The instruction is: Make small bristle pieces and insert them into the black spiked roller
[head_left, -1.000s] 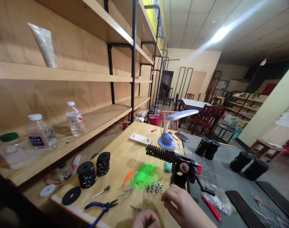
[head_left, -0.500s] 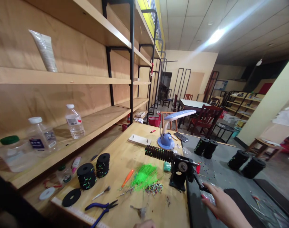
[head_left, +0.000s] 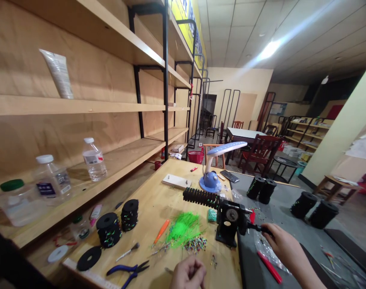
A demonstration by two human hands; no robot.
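Observation:
A black winding device (head_left: 229,218) stands on the wooden table's right side, with a ribbed black roll (head_left: 201,196) reaching left from it. My right hand (head_left: 280,241) is closed on its crank handle (head_left: 262,229), right of the device. My left hand (head_left: 189,273) is at the bottom edge, fingers curled together; whatever they hold is too small to make out. Ahead of it lie mixed coloured beads (head_left: 195,244) and bright green strands (head_left: 185,228). An orange-handled tool (head_left: 161,232) rests left of the strands. Blue-handled pliers (head_left: 128,270) lie at lower left.
A blue lamp (head_left: 210,181) stands behind the device. Black spools (head_left: 109,230) are at the left, and more spools (head_left: 323,214) stand on the grey surface at right. A red tool (head_left: 269,267) lies below my right hand. Wooden shelves (head_left: 125,158) line the left.
The crank handle has swung upward with my right hand, uncovering the red tool. My left hand has come further into view from the bottom edge. The view has tilted slightly up.

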